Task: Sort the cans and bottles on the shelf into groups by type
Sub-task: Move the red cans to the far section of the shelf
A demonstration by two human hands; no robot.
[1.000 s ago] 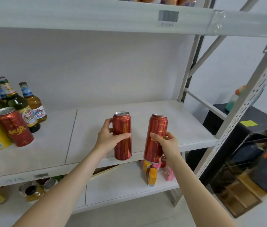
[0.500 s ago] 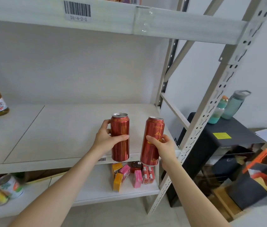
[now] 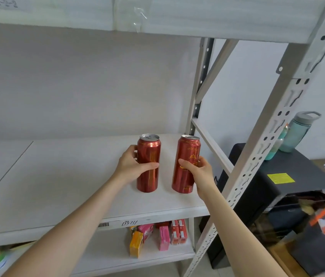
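Red, two tall cans of one type are over the right end of the white shelf (image 3: 61, 176). Left hand (image 3: 131, 166) has its grip closed around the left can (image 3: 148, 172); right hand (image 3: 199, 170) holds the right can (image 3: 186, 166), slightly tilted. Both seem almost placed; I judge this group only begins, other drinks remain unseen.

White wall (image 3: 77, 80) behind grey metal racking (image 3: 289, 108).

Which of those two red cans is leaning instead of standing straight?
The can in the right hand, the right-hand can, leans leftward at the bottom; the left hand's can stands upright.
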